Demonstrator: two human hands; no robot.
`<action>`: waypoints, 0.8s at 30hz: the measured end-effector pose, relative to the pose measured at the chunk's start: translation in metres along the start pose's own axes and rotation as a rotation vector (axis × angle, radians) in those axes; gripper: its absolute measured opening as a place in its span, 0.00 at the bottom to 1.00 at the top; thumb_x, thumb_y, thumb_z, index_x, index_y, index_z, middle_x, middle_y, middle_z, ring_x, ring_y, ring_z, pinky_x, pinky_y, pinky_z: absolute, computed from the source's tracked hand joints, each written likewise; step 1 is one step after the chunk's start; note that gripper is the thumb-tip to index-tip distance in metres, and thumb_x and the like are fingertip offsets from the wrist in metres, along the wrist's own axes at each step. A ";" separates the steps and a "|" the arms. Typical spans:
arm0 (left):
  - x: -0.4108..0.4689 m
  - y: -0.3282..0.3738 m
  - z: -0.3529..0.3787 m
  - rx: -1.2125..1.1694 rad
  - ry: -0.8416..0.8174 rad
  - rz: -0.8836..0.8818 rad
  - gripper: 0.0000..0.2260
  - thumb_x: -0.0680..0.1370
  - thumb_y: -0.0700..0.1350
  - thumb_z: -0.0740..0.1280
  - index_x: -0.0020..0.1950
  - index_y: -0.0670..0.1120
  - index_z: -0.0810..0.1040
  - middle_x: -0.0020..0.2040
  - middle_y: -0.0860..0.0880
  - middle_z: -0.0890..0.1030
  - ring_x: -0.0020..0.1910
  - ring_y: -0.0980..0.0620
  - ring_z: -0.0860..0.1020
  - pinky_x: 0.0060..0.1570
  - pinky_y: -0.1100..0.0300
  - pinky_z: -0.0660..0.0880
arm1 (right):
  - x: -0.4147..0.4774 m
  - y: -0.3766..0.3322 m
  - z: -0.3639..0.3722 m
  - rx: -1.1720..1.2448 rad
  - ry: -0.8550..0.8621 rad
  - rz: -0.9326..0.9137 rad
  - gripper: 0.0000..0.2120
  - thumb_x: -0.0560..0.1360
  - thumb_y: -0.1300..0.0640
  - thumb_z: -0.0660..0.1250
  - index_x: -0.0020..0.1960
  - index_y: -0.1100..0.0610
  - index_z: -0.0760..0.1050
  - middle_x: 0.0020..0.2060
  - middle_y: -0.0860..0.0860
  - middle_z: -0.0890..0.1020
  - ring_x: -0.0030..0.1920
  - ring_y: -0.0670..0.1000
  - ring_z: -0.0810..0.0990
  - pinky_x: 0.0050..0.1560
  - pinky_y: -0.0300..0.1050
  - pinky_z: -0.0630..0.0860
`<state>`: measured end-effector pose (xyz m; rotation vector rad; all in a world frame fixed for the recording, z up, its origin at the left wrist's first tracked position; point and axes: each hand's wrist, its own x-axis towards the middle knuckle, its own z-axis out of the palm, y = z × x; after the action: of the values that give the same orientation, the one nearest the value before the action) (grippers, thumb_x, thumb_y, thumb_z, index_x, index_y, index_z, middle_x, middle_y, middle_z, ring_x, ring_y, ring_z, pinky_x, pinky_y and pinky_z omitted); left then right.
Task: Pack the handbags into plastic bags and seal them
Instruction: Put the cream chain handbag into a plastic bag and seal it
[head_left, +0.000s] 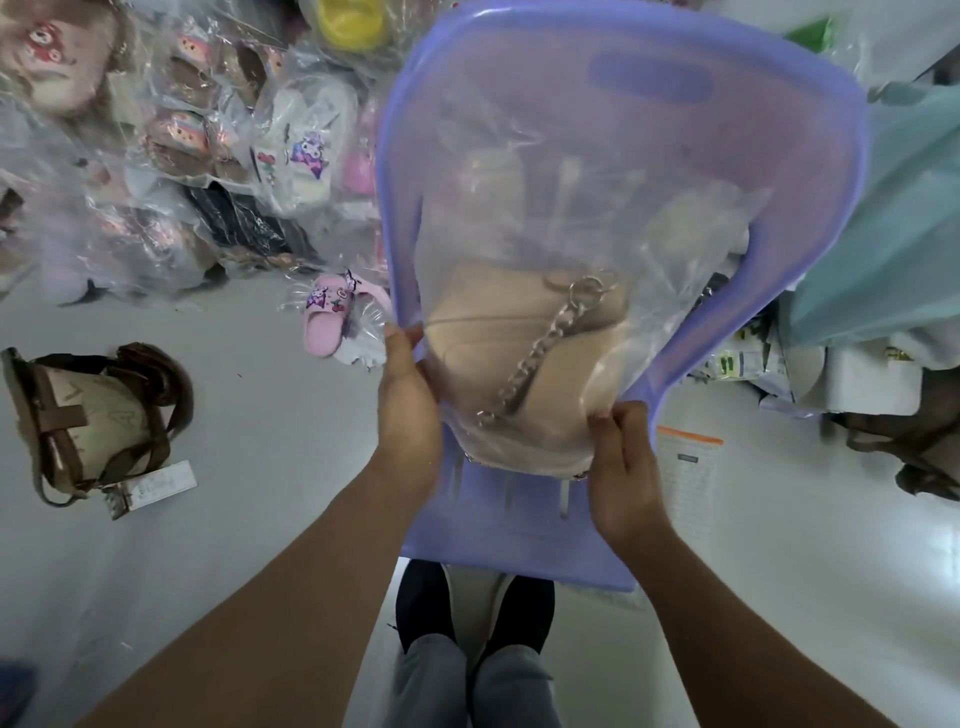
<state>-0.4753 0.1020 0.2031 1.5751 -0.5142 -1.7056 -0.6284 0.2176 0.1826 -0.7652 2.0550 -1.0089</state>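
Note:
A beige handbag with a silver chain strap lies inside a clear plastic bag, held up over the seat of a purple plastic chair. My left hand pinches the plastic bag's left edge beside the handbag. My right hand pinches the bag's lower right corner. A second handbag, cream with brown straps and a paper tag, lies unpacked on the grey floor at the left.
Many plastic-wrapped goods are piled at the back left, with a wrapped pink slipper in front. A teal bag and papers lie at the right. My feet stand under the chair.

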 end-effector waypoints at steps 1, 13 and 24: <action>-0.001 -0.006 0.002 0.045 -0.028 -0.013 0.23 0.84 0.61 0.49 0.52 0.52 0.81 0.44 0.57 0.86 0.45 0.62 0.83 0.46 0.68 0.79 | 0.006 -0.002 -0.002 0.055 0.028 0.014 0.10 0.79 0.50 0.58 0.38 0.45 0.64 0.33 0.41 0.72 0.35 0.42 0.69 0.41 0.48 0.66; 0.005 -0.002 0.009 -0.138 0.131 0.025 0.21 0.83 0.60 0.54 0.57 0.48 0.81 0.49 0.50 0.86 0.49 0.53 0.83 0.52 0.60 0.78 | 0.003 0.003 0.013 0.081 0.008 0.079 0.16 0.87 0.49 0.52 0.49 0.53 0.74 0.40 0.42 0.78 0.43 0.42 0.74 0.49 0.37 0.69; 0.010 -0.040 -0.001 0.198 0.036 -0.104 0.15 0.82 0.50 0.56 0.50 0.49 0.82 0.43 0.52 0.85 0.45 0.52 0.83 0.48 0.58 0.80 | 0.018 -0.019 -0.003 0.102 -0.113 0.028 0.10 0.82 0.38 0.57 0.58 0.40 0.72 0.45 0.33 0.79 0.47 0.35 0.77 0.53 0.41 0.73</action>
<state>-0.4839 0.1203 0.1675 1.7980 -0.6077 -1.7437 -0.6373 0.1954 0.1933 -0.7218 1.8977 -1.0229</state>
